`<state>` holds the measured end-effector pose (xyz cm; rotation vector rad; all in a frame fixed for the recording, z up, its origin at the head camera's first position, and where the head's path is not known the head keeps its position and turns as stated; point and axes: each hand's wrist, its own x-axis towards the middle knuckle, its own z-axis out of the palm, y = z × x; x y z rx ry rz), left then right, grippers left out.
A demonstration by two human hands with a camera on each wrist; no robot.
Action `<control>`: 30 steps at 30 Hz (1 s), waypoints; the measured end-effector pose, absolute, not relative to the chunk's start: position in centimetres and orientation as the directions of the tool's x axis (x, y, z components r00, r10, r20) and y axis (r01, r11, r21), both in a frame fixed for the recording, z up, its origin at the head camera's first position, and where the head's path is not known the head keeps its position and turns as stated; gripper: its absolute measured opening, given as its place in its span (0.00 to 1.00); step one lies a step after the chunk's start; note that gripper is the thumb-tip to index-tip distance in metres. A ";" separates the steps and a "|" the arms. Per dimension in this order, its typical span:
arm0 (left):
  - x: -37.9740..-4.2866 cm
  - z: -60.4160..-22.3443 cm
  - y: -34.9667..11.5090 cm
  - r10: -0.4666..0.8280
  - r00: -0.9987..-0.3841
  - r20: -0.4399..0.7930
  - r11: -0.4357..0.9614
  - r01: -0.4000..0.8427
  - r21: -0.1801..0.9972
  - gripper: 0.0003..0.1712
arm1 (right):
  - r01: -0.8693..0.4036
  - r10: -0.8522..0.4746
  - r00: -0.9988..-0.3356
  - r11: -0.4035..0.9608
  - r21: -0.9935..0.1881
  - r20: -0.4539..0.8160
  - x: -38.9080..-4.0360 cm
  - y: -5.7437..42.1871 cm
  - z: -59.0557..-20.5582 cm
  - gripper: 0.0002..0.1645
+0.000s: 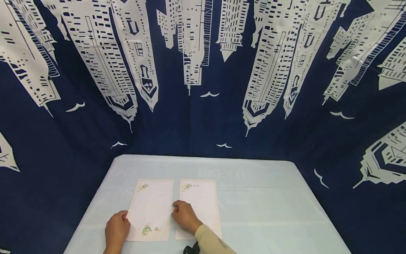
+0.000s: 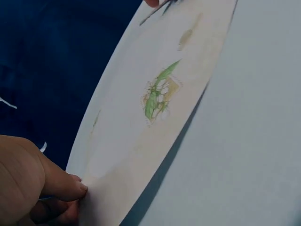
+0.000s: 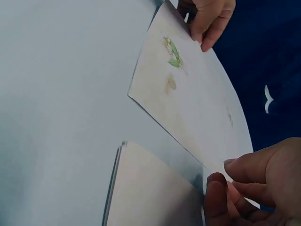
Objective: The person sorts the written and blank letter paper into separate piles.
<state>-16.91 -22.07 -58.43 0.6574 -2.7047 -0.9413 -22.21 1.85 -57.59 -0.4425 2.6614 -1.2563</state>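
A sheet of letter paper (image 1: 150, 208) with printed green leaves and flowers lies on the left half of the table. My left hand (image 1: 117, 227) pinches its left edge between thumb and fingers, as the left wrist view (image 2: 37, 183) shows closely. On the opposite edge, the thumb and curled fingers of my right hand (image 1: 185, 215) pinch the paper. The sheet's near edge casts a shadow in the left wrist view. Under my right wrist lies a stack of similar letter paper (image 1: 200, 197), partly covered by the hand and sleeve; its layered edge shows in the right wrist view (image 3: 146, 188).
A pale cloth covers the table (image 1: 269, 208), with faint mirrored lettering near the far side. Dark blue curtain fabric (image 1: 190, 123) printed with white buildings and birds surrounds it. A small black object (image 1: 191, 248) shows beside the right sleeve (image 1: 212, 241) at the near edge.
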 end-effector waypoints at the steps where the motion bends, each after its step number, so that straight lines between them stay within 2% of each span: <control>1: -17.0 -58.3 -22.0 -0.471 -0.882 0.031 0.699 -0.351 0.622 0.16 | -0.198 -0.328 -0.944 0.600 -0.775 -0.013 -22.3 2.1 -57.5 0.16; 7: -17.2 -57.2 -21.3 -0.467 -0.884 -0.028 0.714 -0.395 0.577 0.19 | -0.192 -0.306 -0.952 0.572 -0.798 0.009 -22.6 4.4 -57.2 0.15; 10: -17.3 -56.6 -20.3 -0.472 -0.882 -0.012 0.717 -0.391 0.577 0.19 | -0.188 -0.278 -0.960 0.584 -0.790 0.023 -22.8 5.7 -57.2 0.15; 13: -17.6 -56.0 -19.0 -0.421 -0.907 0.003 0.723 -0.334 0.605 0.19 | -0.171 -0.222 -0.974 0.614 -0.771 0.040 -23.0 7.1 -57.1 0.15; 19: -17.9 -55.8 -15.0 -0.213 -0.977 0.030 0.704 -0.132 0.697 0.19 | -0.161 -0.117 -0.987 0.679 -0.716 0.111 -22.4 10.2 -57.1 0.16; 24: -18.2 -56.3 -11.8 -0.123 -0.992 0.037 0.674 -0.056 0.737 0.21 | -0.131 -0.056 -0.989 0.738 -0.662 0.133 -21.5 12.4 -57.4 0.17; 30: -19.0 -56.5 -9.0 -0.036 -0.998 0.057 0.673 0.018 0.740 0.24 | -0.023 0.058 -0.992 0.782 -0.623 0.110 -20.3 14.1 -58.0 0.19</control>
